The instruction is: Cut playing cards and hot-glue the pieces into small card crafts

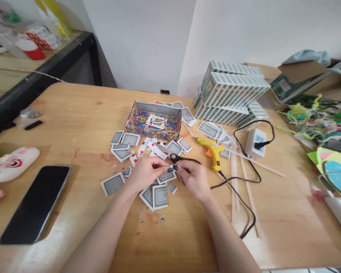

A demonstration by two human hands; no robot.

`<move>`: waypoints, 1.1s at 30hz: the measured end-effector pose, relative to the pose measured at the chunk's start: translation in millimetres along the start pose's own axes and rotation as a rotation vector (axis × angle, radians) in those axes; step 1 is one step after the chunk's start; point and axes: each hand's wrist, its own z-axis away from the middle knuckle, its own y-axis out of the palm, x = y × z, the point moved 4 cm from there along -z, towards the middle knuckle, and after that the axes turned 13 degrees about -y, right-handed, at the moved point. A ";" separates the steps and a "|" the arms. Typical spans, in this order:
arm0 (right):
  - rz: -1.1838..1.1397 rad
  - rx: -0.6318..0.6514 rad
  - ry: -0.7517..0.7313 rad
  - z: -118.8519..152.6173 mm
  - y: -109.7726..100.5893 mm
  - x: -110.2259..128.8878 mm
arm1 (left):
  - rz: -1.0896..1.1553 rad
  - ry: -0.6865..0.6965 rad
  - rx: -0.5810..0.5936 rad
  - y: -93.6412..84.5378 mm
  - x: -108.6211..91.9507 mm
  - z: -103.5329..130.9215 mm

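Note:
My left hand (pixel 147 170) and my right hand (pixel 193 177) meet over the scattered playing cards (pixel 113 184), fingertips pinched together on a small whitish piece that is mostly hidden. Just behind them lie black-handled scissors (pixel 174 157), blades among the cards. Beyond the cards stands an open box (pixel 156 132) with a colourful speckled pattern, lined with card backs along its rear wall; one face card (pixel 157 121) lies inside. To the right of my right hand, a yellow glue gun (pixel 213 151) rests on the table. Small cut card pieces (pixel 172 187) lie near my hands.
A black phone (pixel 36 204) and a white plush item (pixel 15 163) are at the left. Stacked card packs (pixel 233 91) stand at the back right. Glue sticks (pixel 248 193), a power strip (pixel 255 143) and black cables lie right; colourful scraps (pixel 321 121) sit beyond.

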 end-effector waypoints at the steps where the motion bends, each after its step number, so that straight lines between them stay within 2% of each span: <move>1: 0.000 0.001 -0.003 -0.1 0.0 0.0 | 0.004 0.003 -0.003 0.4 -0.6 0.4; 6: 0.027 0.009 -0.038 -0.3 0.5 1.6 | 0.013 0.021 -0.036 1.8 -1.1 1.7; 11: 0.012 -0.025 -0.018 0.1 0.4 0.4 | 0.044 0.045 -0.122 3.0 1.2 0.8; 17: -0.099 -0.059 -0.014 -1.8 1.8 -1.1 | 0.366 -0.051 -0.193 5.5 3.7 -1.5; 19: -0.174 -0.084 0.013 -2.4 2.0 -4.1 | 0.425 -0.076 -0.186 6.3 3.4 -2.0; 23: -0.325 -0.121 0.109 -1.9 0.7 -12.3 | 0.430 -0.101 -0.075 7.0 3.0 -2.4; 27: -0.260 -0.085 0.099 -1.4 -0.8 -12.9 | 0.371 -0.132 0.025 7.0 5.8 -2.6; 29: -0.210 -0.068 0.078 -1.3 -0.5 -11.5 | 0.351 -0.130 0.023 7.1 7.1 -3.0; 33: -0.193 -0.055 0.060 -1.6 1.5 -10.2 | 0.309 -0.079 -0.066 7.8 7.5 -3.6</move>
